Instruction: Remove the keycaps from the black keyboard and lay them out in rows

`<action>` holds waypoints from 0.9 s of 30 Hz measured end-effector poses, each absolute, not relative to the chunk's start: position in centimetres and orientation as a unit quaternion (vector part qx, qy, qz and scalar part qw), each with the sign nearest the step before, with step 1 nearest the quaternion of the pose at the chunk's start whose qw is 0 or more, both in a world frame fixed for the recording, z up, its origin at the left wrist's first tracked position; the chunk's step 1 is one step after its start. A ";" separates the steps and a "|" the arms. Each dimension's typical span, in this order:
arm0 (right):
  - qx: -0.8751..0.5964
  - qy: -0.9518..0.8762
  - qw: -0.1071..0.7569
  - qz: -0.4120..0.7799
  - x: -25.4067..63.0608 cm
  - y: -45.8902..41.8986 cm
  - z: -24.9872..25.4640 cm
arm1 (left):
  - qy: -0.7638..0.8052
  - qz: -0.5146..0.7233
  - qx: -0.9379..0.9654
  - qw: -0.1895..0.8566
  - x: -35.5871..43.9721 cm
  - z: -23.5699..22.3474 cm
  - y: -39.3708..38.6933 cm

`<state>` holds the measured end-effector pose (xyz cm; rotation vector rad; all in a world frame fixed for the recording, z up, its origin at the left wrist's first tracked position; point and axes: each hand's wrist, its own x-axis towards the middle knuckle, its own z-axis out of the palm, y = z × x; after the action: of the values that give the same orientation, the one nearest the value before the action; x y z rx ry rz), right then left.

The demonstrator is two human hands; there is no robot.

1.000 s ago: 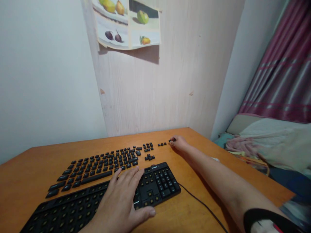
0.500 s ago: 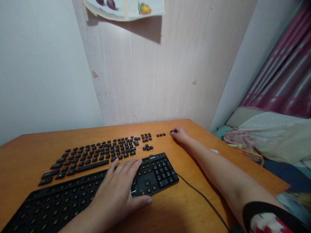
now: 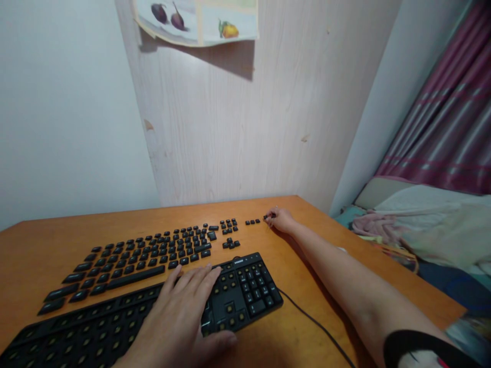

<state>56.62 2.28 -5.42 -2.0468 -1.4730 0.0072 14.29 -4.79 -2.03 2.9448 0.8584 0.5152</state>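
Note:
My left hand (image 3: 180,312) lies flat across a black keyboard (image 3: 237,287), fingers stretched and thumb out to the right. Most of the keyboard is bare of keycaps, showing round switch seats; its number pad (image 3: 258,286) still has keys on. Far off at the right, my right hand (image 3: 283,221) is closed in a pinch on a small black keycap (image 3: 270,216), just above or at the table. Immediately left of those fingertips sits a short row of three keycaps (image 3: 252,222). The pinched keycap is partly hidden by the fingers.
Loose keycaps lie in keyboard order behind the keyboard, with a long space bar (image 3: 136,276) in front and an arrow-key cluster (image 3: 230,244) to the right. A black cable (image 3: 314,319) runs toward me. The wooden table (image 3: 95,225) meets a wall; bedding (image 3: 422,214) lies to the right.
My right hand has shifted slightly left, closer to the three keycaps, still pinching. The whole view has tilted up a little. My left hand stays on the keyboard.

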 end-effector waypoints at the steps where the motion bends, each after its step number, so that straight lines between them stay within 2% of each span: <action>1: -0.772 -0.560 0.301 0.003 56.6 2.3 -5.4 | 0.276 0.167 0.947 0.014 14.3 -2.2 -4.7; 6: -0.768 -0.574 0.282 0.005 56.4 2.4 -5.3 | 0.263 0.192 0.945 0.002 14.2 -3.1 -4.4; 15: -0.764 -0.591 0.259 0.007 56.5 2.5 -5.0 | 0.275 0.152 0.949 0.011 14.2 -1.8 -4.8; 27: -0.759 -0.600 0.250 0.024 56.7 2.7 -5.0 | 0.277 0.159 0.948 0.013 14.2 -2.0 -4.7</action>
<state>56.74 2.67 -5.03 -2.0679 -1.6343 0.0665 14.16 -4.74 -1.99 2.9536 0.8619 0.4957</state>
